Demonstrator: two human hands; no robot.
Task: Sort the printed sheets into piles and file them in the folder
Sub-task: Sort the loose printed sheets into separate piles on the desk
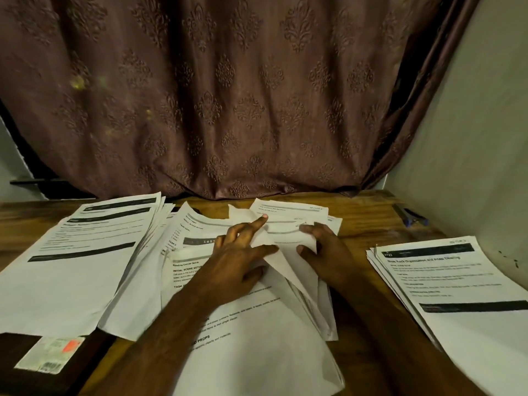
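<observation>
- Lifting a folded sheet point(281, 261) off the middle pile point(257, 332), the left hand point(243, 252) and right hand point(323, 250) pinch its edges.
- Left of that pile, another stack point(74, 264) overlaps a dark folder point(34, 364).
- Right of it, bare wooden table point(360, 224), then a third stack point(457, 295) and a pen point(411, 217).

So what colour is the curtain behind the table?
Brown, with an embossed floral pattern; the curtain shows in the head view.

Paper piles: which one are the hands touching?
The middle pile. Both hands, left and right, lift a sheet there; the left pile and right pile lie untouched.
</observation>
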